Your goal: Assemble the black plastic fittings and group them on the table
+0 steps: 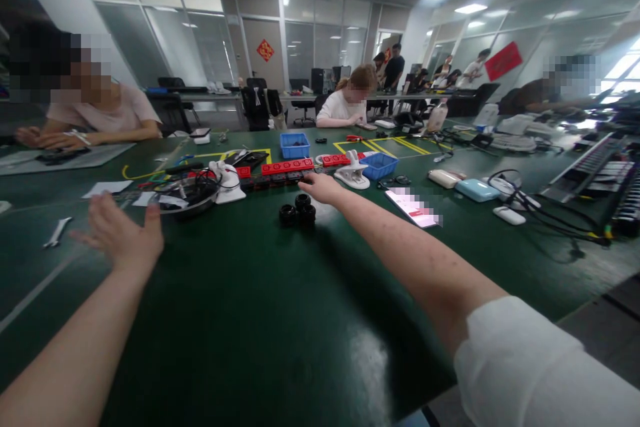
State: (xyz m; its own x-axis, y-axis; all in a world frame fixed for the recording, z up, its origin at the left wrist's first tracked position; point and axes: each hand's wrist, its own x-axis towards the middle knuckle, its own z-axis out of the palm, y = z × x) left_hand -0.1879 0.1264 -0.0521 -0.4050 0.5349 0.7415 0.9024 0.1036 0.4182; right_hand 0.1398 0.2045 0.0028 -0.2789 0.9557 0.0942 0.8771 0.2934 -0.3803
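Black rolls [299, 211] sit mid-table [225, 320], bunched just below the R hand [320, 187]; one looks perched over the others, prob. piled to stay compact & in reach. Squat bunch, so no clear long axis; can't tell which way each faces. R fingers point left, slightly bent, by a row of red blocks [287, 167]; can't tell if they grip anything. That row's long axis runs approx. L–R, prob. lined up for tidiness. L hand [125, 230]: fingers spread wide, nothing held, near a metal bowl [200, 206] that prob. stops its contents straying. Blue tray [295, 152] stands behind the row.
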